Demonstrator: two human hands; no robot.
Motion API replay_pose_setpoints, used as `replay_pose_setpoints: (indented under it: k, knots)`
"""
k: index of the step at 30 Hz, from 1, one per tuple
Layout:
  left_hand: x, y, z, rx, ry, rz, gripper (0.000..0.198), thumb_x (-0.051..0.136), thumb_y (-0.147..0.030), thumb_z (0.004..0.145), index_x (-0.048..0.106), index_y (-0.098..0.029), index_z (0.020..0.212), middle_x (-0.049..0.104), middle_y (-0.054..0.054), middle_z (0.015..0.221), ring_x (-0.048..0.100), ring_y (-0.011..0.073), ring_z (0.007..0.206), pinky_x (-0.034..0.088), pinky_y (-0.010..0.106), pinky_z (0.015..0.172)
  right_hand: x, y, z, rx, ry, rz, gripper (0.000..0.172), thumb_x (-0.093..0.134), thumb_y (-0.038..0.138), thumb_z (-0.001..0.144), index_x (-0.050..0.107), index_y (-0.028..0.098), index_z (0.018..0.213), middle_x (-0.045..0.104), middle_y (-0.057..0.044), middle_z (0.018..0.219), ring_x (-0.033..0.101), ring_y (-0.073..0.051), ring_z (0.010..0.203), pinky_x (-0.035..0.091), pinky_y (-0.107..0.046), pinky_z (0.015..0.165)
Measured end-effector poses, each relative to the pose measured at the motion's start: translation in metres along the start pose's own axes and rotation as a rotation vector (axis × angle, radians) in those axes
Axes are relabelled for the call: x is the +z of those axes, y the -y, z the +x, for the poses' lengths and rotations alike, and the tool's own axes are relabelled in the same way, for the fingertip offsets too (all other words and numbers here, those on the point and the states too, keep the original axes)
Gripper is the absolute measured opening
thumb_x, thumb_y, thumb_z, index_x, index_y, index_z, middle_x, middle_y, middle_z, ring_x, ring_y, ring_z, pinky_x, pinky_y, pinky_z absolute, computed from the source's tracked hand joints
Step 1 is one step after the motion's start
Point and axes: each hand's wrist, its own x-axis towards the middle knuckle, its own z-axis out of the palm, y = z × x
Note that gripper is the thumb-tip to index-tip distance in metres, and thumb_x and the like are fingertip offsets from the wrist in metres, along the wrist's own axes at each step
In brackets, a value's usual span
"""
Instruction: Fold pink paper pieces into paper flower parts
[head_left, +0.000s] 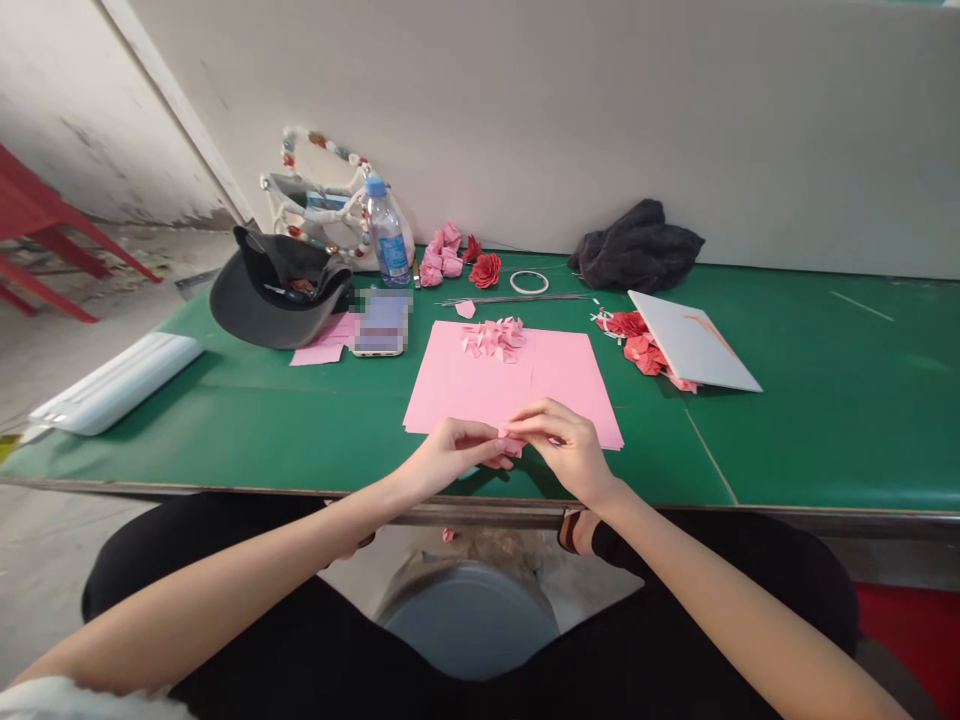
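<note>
Near the table's front edge, my left hand and my right hand meet, both pinching one small piece of pink paper. Fingers cover much of that piece, so its exact shape is partly hidden. Just beyond them lies a stack of pink paper sheets. On the far part of the stack sits a cluster of folded pink paper pieces. Behind the stack, a small pink paper cutout rests beside several thin wires.
Left on the green table are a cap, a phone, a bottle, a beaded bag and a plastic-wrapped roll. Paper flowers, a tape ring, dark cloth and a white board lie behind and right.
</note>
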Motion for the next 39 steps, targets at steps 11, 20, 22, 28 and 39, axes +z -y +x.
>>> replay_pose_setpoints:
  k: [11,20,22,28,39]
  knots:
    - [-0.0008,0.0023,0.0011,0.029,-0.005,-0.015,0.030,0.069,-0.036,0.081,0.075,-0.011,0.097,0.075,0.011,0.094,0.070,0.0191,0.083,0.056,0.030,0.081,-0.0029,0.0005,-0.0011,-0.128,0.014,-0.147,0.022,0.057,0.009,0.088,0.070,0.021,0.100,0.067,-0.006,0.098,0.065,-0.015,0.091,0.057,-0.025,0.074]
    - [-0.0017,0.0046,0.0023,0.000,-0.012,-0.048,0.031,0.070,-0.039,0.080,0.075,-0.012,0.094,0.075,0.010,0.092,0.071,0.0187,0.082,0.055,0.030,0.081,-0.0047,0.0015,0.0002,-0.216,0.025,-0.194,0.023,0.055,0.007,0.088,0.067,0.021,0.101,0.067,-0.007,0.098,0.066,-0.016,0.090,0.058,-0.029,0.076]
    - [-0.0009,0.0035,0.0019,-0.011,-0.016,-0.065,0.032,0.069,-0.041,0.080,0.075,-0.012,0.093,0.075,0.010,0.091,0.070,0.0183,0.080,0.055,0.030,0.080,-0.0049,0.0014,0.0001,-0.235,0.020,-0.202,0.024,0.055,0.007,0.088,0.067,0.021,0.102,0.067,-0.008,0.098,0.066,-0.016,0.091,0.058,-0.030,0.077]
    - [0.0005,-0.0001,-0.0001,-0.037,-0.026,-0.115,0.032,0.068,-0.042,0.081,0.074,-0.011,0.091,0.074,0.011,0.090,0.070,0.0179,0.080,0.054,0.029,0.079,-0.0040,0.0015,-0.0024,-0.236,0.012,-0.182,0.025,0.055,0.006,0.087,0.067,0.021,0.103,0.067,-0.008,0.099,0.065,-0.016,0.092,0.058,-0.029,0.078]
    - [0.0016,0.0001,-0.0028,0.019,-0.048,0.113,0.028,0.066,-0.039,0.082,0.073,-0.013,0.086,0.074,0.009,0.086,0.070,0.0174,0.075,0.055,0.029,0.076,-0.0008,0.0033,0.0050,0.469,0.208,0.224,0.022,0.065,0.038,0.083,0.068,0.017,0.084,0.070,-0.005,0.080,0.065,-0.015,0.069,0.054,-0.027,0.063]
